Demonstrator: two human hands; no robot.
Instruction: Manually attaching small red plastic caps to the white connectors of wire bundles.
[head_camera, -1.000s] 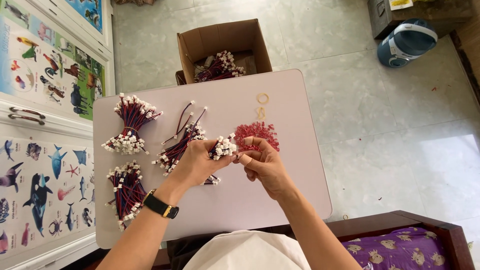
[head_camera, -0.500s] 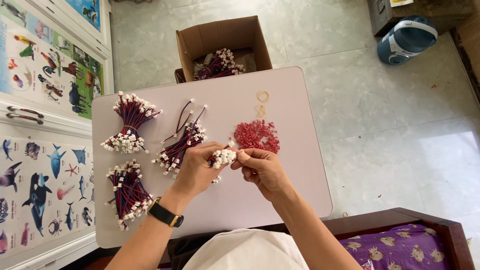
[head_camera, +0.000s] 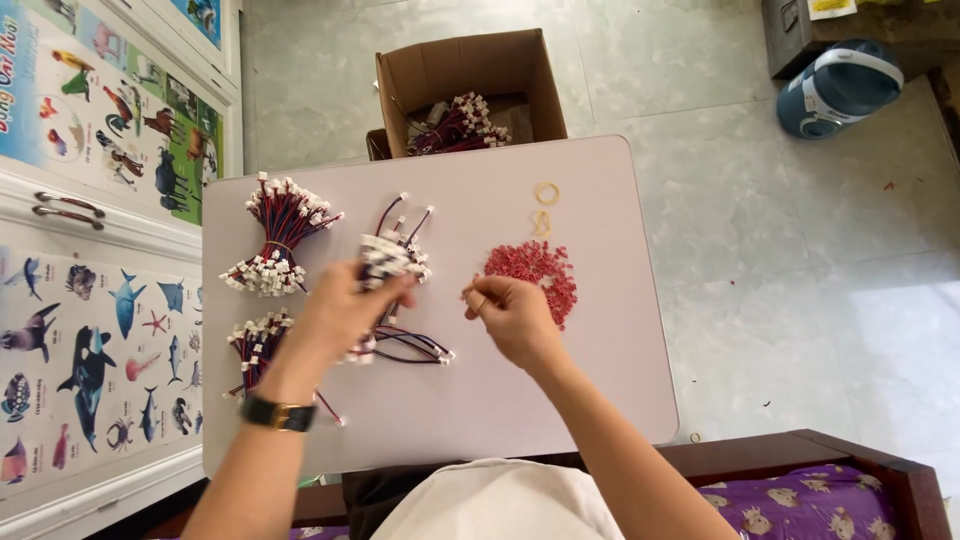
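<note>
In the head view, your left hand (head_camera: 345, 315) sits at centre left of the frame, fingers closed around a loose bunch of short wires (head_camera: 393, 262) whose white connectors poke out above your knuckles. Your right hand (head_camera: 510, 315), just right of centre, is pinched shut; whether a red piece is already between the fingertips is too small to tell. The pile of small red pieces (head_camera: 535, 275) lies on the table (head_camera: 600, 380) touching that hand's upper right edge. Keep the bunch gripped low so the connectors fan apart, and lift one red piece at a time. Two bundles lie at left: the upper bundle (head_camera: 278, 235) and the lower bundle (head_camera: 255, 345).
</note>
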